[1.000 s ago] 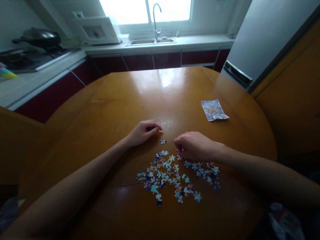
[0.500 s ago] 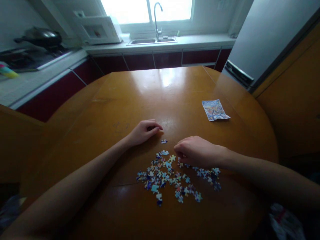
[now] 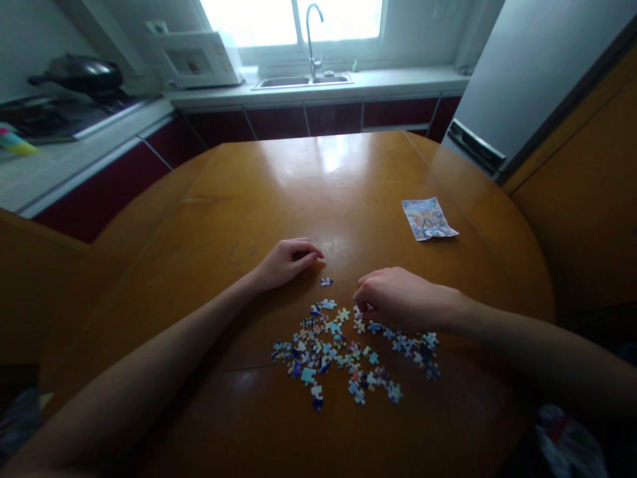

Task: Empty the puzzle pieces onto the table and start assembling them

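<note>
A scatter of small colourful jigsaw pieces [image 3: 343,352] lies on the round wooden table [image 3: 298,192] in front of me. My right hand [image 3: 398,299] rests at the pile's upper right edge, fingers curled down and pinching at pieces there. My left hand [image 3: 286,262] lies on the table to the left, fingers loosely curled, with something dark under them that I cannot make out. One single piece [image 3: 326,281] sits apart between the two hands.
A small printed picture sheet [image 3: 428,219] lies at the table's right. Behind are a kitchen counter with a sink and tap [image 3: 311,66], a microwave [image 3: 196,60], a wok on a stove [image 3: 82,73] at the left, and a grey fridge [image 3: 517,73] at the right.
My right hand has shifted slightly down and to the right onto the pile's edge, its fingers working at the pieces. My left hand has stayed still.
</note>
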### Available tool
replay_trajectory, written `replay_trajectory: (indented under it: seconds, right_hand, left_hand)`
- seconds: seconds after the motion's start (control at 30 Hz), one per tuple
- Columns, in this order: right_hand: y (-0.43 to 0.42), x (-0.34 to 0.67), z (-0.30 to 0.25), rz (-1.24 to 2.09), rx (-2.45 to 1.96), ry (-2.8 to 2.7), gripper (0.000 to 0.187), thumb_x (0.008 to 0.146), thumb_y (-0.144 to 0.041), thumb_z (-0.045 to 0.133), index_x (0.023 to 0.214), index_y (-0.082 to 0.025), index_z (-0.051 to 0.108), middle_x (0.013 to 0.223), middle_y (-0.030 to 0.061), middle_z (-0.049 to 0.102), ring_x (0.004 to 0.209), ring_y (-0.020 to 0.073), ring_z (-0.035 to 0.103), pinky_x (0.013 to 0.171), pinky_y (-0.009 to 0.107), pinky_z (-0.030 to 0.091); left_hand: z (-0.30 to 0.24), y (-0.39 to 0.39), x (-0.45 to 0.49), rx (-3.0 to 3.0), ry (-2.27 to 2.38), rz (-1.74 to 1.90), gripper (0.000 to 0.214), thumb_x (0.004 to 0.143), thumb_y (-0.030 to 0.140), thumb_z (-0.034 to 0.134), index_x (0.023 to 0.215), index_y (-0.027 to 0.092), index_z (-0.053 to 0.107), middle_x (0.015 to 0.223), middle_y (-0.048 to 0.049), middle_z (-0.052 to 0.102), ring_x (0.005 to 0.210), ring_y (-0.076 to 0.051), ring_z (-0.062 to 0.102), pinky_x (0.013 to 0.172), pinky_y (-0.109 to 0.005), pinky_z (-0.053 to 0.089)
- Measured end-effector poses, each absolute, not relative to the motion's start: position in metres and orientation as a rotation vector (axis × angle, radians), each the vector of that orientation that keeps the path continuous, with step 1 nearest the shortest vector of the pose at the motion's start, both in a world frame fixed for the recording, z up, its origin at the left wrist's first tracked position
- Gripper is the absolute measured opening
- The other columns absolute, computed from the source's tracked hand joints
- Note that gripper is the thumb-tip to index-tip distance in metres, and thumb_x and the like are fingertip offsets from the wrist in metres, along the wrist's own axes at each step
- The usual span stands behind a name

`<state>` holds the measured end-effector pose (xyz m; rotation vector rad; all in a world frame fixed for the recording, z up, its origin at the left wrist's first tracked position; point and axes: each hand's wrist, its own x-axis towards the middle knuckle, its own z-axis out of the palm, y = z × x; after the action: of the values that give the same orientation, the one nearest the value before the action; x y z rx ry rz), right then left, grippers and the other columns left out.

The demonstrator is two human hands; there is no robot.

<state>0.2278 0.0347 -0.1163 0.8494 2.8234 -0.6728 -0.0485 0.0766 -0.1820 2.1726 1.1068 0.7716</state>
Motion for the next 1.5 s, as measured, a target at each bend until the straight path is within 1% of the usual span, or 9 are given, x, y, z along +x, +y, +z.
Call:
replay_trajectory:
  seconds: [0.4, 0.5, 0.63, 0.77, 0.9, 1.0, 1.1, 1.3, 1.5]
  right_hand:
    - [0.032, 0.228, -0.118, -0.668, 0.766, 2.849, 0.014, 0.081, -0.014, 0.058, 0.077, -0.018, 0.071, 0.084, 0.0057, 0.073, 0.074, 0.017, 0.065, 0.065, 0.027, 0.039]
    - [0.028, 0.226, -0.117, -0.658, 0.671, 2.84, 0.01, 0.083, -0.02, 0.062, 0.079, -0.018, 0.071, 0.083, 0.006, 0.073, 0.075, 0.0177, 0.064, 0.066, 0.028, 0.039]
    - [0.021, 0.222, -0.116, -0.663, 0.615, 2.817, 0.014, 0.086, -0.028, 0.065, 0.08, -0.018, 0.071, 0.082, 0.0063, 0.072, 0.074, 0.0179, 0.063, 0.066, 0.028, 0.039]
    - [0.019, 0.22, -0.118, -0.686, 0.582, 2.804, 0.014, 0.086, -0.028, 0.066, 0.075, -0.019, 0.069, 0.079, 0.0038, 0.071, 0.071, 0.0167, 0.061, 0.064, 0.027, 0.036]
    - [0.019, 0.222, -0.12, -0.667, 0.543, 2.771, 0.01, 0.082, -0.026, 0.07, 0.075, -0.019, 0.069, 0.08, 0.0037, 0.072, 0.071, 0.0165, 0.062, 0.062, 0.027, 0.035]
    - [0.02, 0.225, -0.118, -0.623, 0.536, 2.755, 0.008, 0.083, -0.023, 0.067, 0.077, -0.018, 0.07, 0.081, 0.005, 0.072, 0.072, 0.0172, 0.063, 0.062, 0.028, 0.035]
    - [0.02, 0.225, -0.116, -0.577, 0.547, 2.784, 0.012, 0.085, -0.019, 0.062, 0.077, -0.017, 0.07, 0.081, 0.0064, 0.073, 0.071, 0.0173, 0.062, 0.063, 0.028, 0.035]
    - [0.017, 0.218, -0.122, -0.668, 0.59, 2.821, 0.015, 0.086, -0.026, 0.062, 0.075, -0.018, 0.068, 0.078, 0.0041, 0.072, 0.069, 0.016, 0.06, 0.062, 0.028, 0.034]
    - [0.016, 0.219, -0.119, -0.593, 0.616, 2.796, 0.013, 0.086, -0.023, 0.061, 0.078, -0.018, 0.071, 0.081, 0.0059, 0.073, 0.07, 0.0167, 0.062, 0.062, 0.028, 0.035]
  left_hand:
    - [-0.181, 0.076, -0.047, 2.158, 1.103, 0.781, 0.022, 0.095, 0.03, 0.057, 0.091, 0.016, 0.074, 0.083, -0.0038, 0.069, 0.077, -0.014, 0.061, 0.069, -0.024, 0.045]
    - [-0.181, 0.075, -0.047, 2.162, 1.107, 0.775, 0.022, 0.095, 0.029, 0.057, 0.091, 0.016, 0.074, 0.082, -0.0034, 0.068, 0.076, -0.013, 0.06, 0.069, -0.024, 0.045]
    - [-0.18, 0.075, -0.047, 2.168, 1.11, 0.772, 0.023, 0.095, 0.03, 0.056, 0.091, 0.016, 0.074, 0.082, -0.0038, 0.068, 0.076, -0.014, 0.06, 0.068, -0.024, 0.044]
    - [-0.18, 0.075, -0.046, 2.161, 1.108, 0.777, 0.023, 0.095, 0.03, 0.057, 0.091, 0.015, 0.074, 0.083, -0.0045, 0.068, 0.077, -0.014, 0.061, 0.07, -0.025, 0.045]
    - [-0.179, 0.074, -0.045, 2.159, 1.111, 0.786, 0.023, 0.094, 0.031, 0.057, 0.09, 0.015, 0.073, 0.082, -0.0045, 0.068, 0.076, -0.014, 0.061, 0.068, -0.025, 0.045]
    - [-0.18, 0.075, -0.045, 2.163, 1.114, 0.787, 0.024, 0.094, 0.032, 0.056, 0.091, 0.015, 0.074, 0.082, -0.0049, 0.068, 0.075, -0.014, 0.06, 0.067, -0.025, 0.045]
    - [-0.18, 0.075, -0.046, 2.165, 1.106, 0.787, 0.025, 0.094, 0.032, 0.056, 0.092, 0.015, 0.074, 0.083, -0.0051, 0.069, 0.076, -0.014, 0.061, 0.069, -0.025, 0.046]
    - [-0.178, 0.074, -0.044, 2.171, 1.113, 0.788, 0.023, 0.094, 0.031, 0.057, 0.09, 0.015, 0.074, 0.082, -0.0048, 0.069, 0.075, -0.014, 0.061, 0.068, -0.025, 0.046]
    - [-0.179, 0.074, -0.044, 2.161, 1.118, 0.782, 0.024, 0.094, 0.032, 0.057, 0.09, 0.015, 0.074, 0.082, -0.0048, 0.069, 0.075, -0.014, 0.061, 0.068, -0.025, 0.046]
